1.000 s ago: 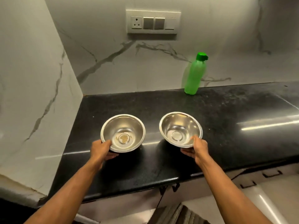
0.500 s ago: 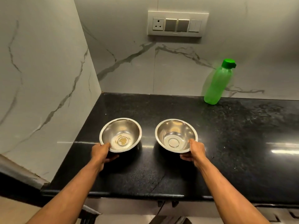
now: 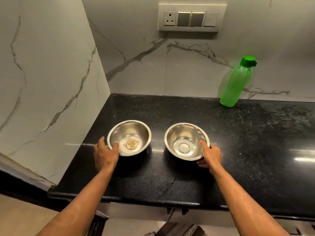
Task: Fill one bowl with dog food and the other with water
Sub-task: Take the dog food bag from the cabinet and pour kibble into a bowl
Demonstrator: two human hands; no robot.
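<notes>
Gripping near rims: left hand [image 3: 106, 155] on left steel bowl [image 3: 129, 138], right hand [image 3: 210, 155] on right steel bowl [image 3: 186, 141]. Round, polished, side by side on speckled black countertop [image 3: 255, 150]; green plastic bottle [image 3: 236, 82] far right, open counter between.

Your left hand [image 3: 106, 155] grips the left bowl [image 3: 129, 138] rim, right hand [image 3: 211, 155] the right bowl [image 3: 186, 141]. Both on black surface [image 3: 238, 150]; green bottle [image 3: 236, 83] at wall.

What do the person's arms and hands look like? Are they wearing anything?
Both arms are bare, with no sleeves in view. The left hand and right hand wear no gloves, and no rings, watch or bracelets show. Each arm is long and slim.
</notes>
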